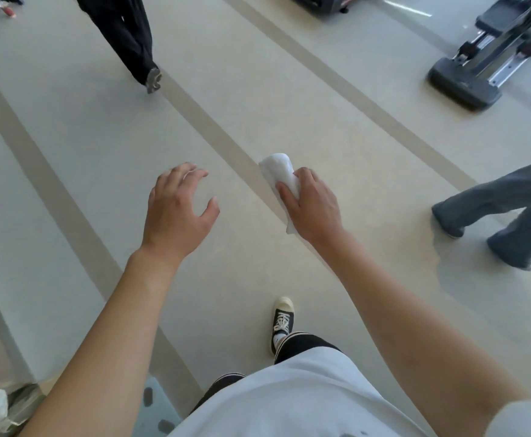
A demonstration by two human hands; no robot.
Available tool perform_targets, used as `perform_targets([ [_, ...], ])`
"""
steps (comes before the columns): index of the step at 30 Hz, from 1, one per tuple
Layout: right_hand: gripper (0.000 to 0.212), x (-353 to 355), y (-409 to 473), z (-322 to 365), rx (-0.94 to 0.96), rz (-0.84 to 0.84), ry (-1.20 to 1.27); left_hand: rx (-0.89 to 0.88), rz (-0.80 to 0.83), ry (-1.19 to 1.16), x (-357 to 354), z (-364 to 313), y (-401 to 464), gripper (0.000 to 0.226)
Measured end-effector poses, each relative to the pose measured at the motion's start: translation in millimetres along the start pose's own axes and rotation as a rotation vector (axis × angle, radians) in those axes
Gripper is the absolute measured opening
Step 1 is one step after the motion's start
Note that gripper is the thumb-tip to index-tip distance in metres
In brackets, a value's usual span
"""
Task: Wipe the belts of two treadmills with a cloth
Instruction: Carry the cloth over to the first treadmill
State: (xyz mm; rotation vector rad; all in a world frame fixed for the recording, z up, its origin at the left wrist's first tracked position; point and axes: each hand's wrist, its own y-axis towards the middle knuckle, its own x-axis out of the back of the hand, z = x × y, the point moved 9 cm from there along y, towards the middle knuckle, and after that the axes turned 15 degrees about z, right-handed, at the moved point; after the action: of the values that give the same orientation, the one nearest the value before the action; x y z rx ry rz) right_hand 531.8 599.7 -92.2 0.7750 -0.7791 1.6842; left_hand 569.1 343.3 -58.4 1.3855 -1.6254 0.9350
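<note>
My right hand (pixel 313 205) grips a folded white cloth (pixel 281 176); my left hand (pixel 176 209) hovers beside it, fingers spread wide, above the floor (pixel 100 137).

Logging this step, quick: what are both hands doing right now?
Left hand: open, fingers spread, holding nothing.
Right hand: closed round the white cloth.
</note>
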Motion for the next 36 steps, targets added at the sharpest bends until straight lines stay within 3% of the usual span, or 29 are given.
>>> perform_targets([
  [15,0.037,115,152,-96,-0.104,-0.113,0.054,-0.111,-0.007,-0.019,2,-77,223,0.054],
  [36,0.037,181,492,-69,-0.248,-0.189,-0.050,-0.299,0.083,-0.086,54,-4,607,0.054],
])
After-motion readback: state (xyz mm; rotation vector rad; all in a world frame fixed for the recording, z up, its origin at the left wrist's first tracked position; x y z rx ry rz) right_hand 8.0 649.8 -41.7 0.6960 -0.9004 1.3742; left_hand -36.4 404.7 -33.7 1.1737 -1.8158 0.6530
